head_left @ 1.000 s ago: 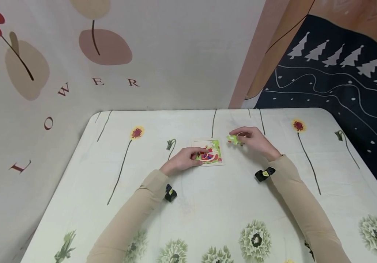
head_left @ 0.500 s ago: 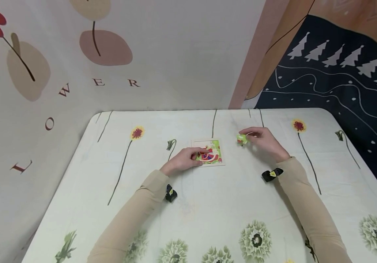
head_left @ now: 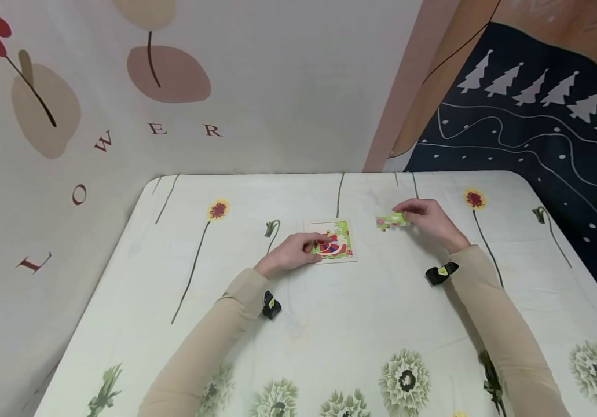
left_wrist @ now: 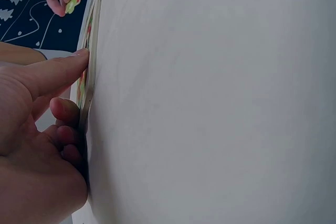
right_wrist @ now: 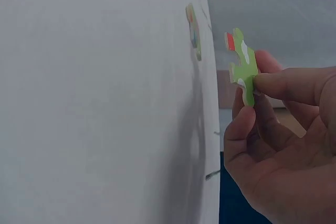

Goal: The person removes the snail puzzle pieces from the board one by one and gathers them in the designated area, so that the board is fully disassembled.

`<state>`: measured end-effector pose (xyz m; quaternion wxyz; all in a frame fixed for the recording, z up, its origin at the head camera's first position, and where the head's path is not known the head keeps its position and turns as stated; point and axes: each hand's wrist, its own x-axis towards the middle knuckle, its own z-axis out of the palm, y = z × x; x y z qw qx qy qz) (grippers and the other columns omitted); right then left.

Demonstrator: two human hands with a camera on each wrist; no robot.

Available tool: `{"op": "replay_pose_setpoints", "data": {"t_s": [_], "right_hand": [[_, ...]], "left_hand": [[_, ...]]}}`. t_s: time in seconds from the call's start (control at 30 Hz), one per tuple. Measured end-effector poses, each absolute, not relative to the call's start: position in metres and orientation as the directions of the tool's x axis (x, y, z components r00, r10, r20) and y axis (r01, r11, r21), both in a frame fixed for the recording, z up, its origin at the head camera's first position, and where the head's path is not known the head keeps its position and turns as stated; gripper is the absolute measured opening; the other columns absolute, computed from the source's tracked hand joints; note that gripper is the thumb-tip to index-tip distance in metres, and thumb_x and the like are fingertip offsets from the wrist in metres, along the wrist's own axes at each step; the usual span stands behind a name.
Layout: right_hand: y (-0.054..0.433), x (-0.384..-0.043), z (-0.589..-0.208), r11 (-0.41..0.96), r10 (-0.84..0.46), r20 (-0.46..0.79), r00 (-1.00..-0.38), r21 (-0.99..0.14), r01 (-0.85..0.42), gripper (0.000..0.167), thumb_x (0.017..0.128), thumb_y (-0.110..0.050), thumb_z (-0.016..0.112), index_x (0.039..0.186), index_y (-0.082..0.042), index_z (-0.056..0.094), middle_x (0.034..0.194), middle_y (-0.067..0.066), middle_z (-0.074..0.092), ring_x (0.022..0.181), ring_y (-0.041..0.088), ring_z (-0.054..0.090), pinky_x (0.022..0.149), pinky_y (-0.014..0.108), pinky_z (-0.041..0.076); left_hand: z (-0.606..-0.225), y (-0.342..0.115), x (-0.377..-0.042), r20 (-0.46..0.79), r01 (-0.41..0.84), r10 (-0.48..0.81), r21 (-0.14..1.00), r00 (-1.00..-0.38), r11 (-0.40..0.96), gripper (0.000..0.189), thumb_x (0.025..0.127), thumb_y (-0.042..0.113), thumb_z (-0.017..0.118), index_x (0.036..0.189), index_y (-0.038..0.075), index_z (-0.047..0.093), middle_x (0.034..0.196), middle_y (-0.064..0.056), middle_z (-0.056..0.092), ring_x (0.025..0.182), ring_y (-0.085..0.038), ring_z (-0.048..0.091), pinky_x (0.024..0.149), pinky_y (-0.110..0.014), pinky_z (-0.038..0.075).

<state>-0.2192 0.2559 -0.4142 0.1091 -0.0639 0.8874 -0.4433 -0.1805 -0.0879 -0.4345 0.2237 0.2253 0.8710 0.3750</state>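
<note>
In the head view, my left hand (head_left: 293, 252) holds a small square jigsaw puzzle (head_left: 341, 238) by its left side, flat on the table. Its colourful picture is partly covered by my fingers. The left wrist view shows one finger pressed on the face of the puzzle (left_wrist: 90, 56), with other fingers curled at its edge. To the right, my right hand (head_left: 430, 220) pinches a green puzzle piece (right_wrist: 245, 66) with a red corner between thumb and fingers, raised above the table. A second puzzle piece (head_left: 383, 223) lies on the table just left of the held one.
The table (head_left: 329, 324) wears a white cloth printed with flowers. Behind it hangs a pale patterned curtain (head_left: 288, 116), with a dark blue tree-print cloth (head_left: 527, 133) at the right. A small black camera sits on each wrist.
My right hand has moved to the right with its puzzle piece, and the piece lying on the table now shows. My left hand has stayed on the puzzle.
</note>
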Motion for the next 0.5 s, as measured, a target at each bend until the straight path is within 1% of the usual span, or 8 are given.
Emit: {"op": "replay_pose_setpoints", "data": {"t_s": [0.13,0.27,0.37,0.5], "right_hand": [[0.2589,-0.2216,-0.4174,0.603,-0.206,-0.15,-0.967,-0.797,-0.005,0.03,0.101,-0.007,0.05,0.127,0.002,0.064,0.134,0.022,0.06,0.096,0.002,0.052,0.082,0.017,0.04],[0.2596,-0.2248,-0.4196,0.634,-0.193,-0.197,-0.961,-0.773,0.031,0.031,0.101,-0.006,0.049,0.127,0.001,0.064,0.135,0.021,0.059,0.101,0.014,0.051,0.081,0.022,0.04],[0.2597,-0.2266,-0.421,0.653,-0.195,-0.217,-0.957,-0.756,0.038,0.031,0.1,-0.005,0.049,0.126,0.001,0.065,0.134,0.022,0.059,0.102,0.022,0.049,0.078,0.024,0.04],[0.2601,-0.2276,-0.4226,0.664,-0.203,-0.218,-0.955,-0.747,0.029,0.03,0.1,-0.006,0.05,0.125,0.002,0.065,0.133,0.023,0.06,0.101,0.022,0.049,0.076,0.022,0.041]], "left_hand": [[-0.4339,-0.0877,-0.1806,-0.221,0.226,0.562,0.754,-0.797,0.617,0.049,0.093,0.013,0.068,0.141,0.015,0.058,0.07,0.003,0.04,0.068,-0.011,0.037,0.069,-0.023,0.033],[-0.434,-0.0878,-0.1809,-0.221,0.229,0.563,0.752,-0.796,0.619,0.048,0.094,0.013,0.068,0.141,0.016,0.058,0.07,0.003,0.04,0.069,-0.011,0.037,0.07,-0.023,0.033],[-0.4332,-0.0878,-0.1801,-0.227,0.22,0.557,0.751,-0.799,0.622,0.049,0.094,0.012,0.068,0.141,0.016,0.057,0.07,0.003,0.04,0.068,-0.011,0.037,0.068,-0.024,0.032],[-0.4317,-0.0874,-0.1793,-0.23,0.216,0.554,0.751,-0.8,0.624,0.049,0.093,0.012,0.069,0.141,0.016,0.057,0.069,0.003,0.039,0.066,-0.011,0.036,0.067,-0.023,0.032]]}}
